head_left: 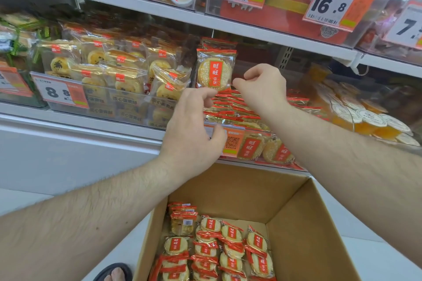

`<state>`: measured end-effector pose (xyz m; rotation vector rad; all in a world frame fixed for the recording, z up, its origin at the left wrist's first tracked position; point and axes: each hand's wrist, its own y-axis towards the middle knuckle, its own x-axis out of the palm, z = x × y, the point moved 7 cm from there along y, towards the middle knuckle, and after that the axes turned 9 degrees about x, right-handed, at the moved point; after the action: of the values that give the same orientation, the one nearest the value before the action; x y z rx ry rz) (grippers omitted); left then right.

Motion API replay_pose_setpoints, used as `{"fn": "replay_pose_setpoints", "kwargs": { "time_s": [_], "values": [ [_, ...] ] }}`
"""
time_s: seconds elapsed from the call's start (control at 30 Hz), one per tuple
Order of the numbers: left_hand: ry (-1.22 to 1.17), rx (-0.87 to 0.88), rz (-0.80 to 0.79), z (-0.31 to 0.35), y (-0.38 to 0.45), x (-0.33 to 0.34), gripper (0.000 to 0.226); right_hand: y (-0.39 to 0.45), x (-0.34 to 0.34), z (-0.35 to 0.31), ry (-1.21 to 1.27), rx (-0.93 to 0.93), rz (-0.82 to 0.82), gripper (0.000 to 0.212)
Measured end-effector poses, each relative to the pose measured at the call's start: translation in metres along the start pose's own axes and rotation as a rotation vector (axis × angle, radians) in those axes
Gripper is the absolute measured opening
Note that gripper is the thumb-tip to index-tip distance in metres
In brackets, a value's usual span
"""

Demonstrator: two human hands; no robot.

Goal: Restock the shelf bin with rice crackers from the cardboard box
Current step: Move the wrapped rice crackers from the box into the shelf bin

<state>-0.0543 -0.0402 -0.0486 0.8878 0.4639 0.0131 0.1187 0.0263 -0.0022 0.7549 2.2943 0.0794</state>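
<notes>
A rice cracker packet (214, 68), clear with red trim and a red label, stands upright at the back of the clear shelf bin (303, 167). My right hand (260, 85) pinches the packet's lower right corner with thumb and fingertips. My left hand (194, 125) is raised beside it, fingers loosely curled, with the index fingertip touching the packet's bottom edge and the thumb held apart. Several more packets (233, 107) lie stacked on edge in the bin behind my hands. The open cardboard box (303, 223) below holds several rice cracker packets (219, 251) on its floor.
A bin of yellow pastry packets (118, 73) sits left of the cracker bin, and orange jelly cups (365, 116) sit right of it. The upper shelf (251, 29) carries price tags just above the bin. A sandalled foot (114, 272) stands left of the box.
</notes>
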Motion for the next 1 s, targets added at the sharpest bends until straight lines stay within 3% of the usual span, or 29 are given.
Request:
{"fn": "replay_pose_setpoints", "kwargs": {
  "time_s": [0.07,0.2,0.3,0.4,0.5,0.6,0.7,0.77,0.87,0.93,1.0],
  "values": [
    [-0.092,-0.015,-0.101,0.007,-0.006,0.013,0.039,-0.024,-0.014,0.004,-0.004,-0.079,0.023,0.005],
    [-0.223,-0.213,-0.307,0.014,-0.028,0.049,0.020,-0.075,-0.025,0.042,0.146,-0.069,-0.028,0.018],
    [-0.147,-0.256,-0.644,0.013,-0.055,0.080,0.013,-0.110,-0.014,0.100,0.192,0.036,-0.096,0.021],
    [0.033,-0.260,-1.038,-0.004,-0.091,0.105,0.015,-0.130,0.010,0.172,0.051,0.194,-0.161,0.024],
    [0.117,-0.283,-1.250,-0.019,-0.116,0.117,0.022,-0.141,0.045,0.246,-0.174,0.346,-0.287,0.016],
    [0.122,-0.315,-1.348,-0.031,-0.130,0.122,0.023,-0.156,0.088,0.324,-0.322,0.567,-0.457,0.012],
    [0.130,-0.345,-1.430,-0.047,-0.142,0.125,0.020,-0.178,0.128,0.382,-0.409,0.730,-0.561,0.028],
    [0.133,-0.401,-1.472,-0.059,-0.148,0.126,0.024,-0.188,0.143,0.406,-0.380,0.873,-0.546,0.038],
    [0.129,-0.489,-1.467,-0.073,-0.150,0.128,0.028,-0.197,0.157,0.430,-0.192,1.175,-0.398,0.043],
    [0.112,-0.534,-1.454,-0.080,-0.151,0.129,0.028,-0.201,0.172,0.438,0.105,1.373,-0.287,0.034],
    [0.094,-0.563,-1.449,-0.084,-0.155,0.131,0.028,-0.198,0.185,0.443,0.268,1.456,-0.234,0.023]
  ]
}}
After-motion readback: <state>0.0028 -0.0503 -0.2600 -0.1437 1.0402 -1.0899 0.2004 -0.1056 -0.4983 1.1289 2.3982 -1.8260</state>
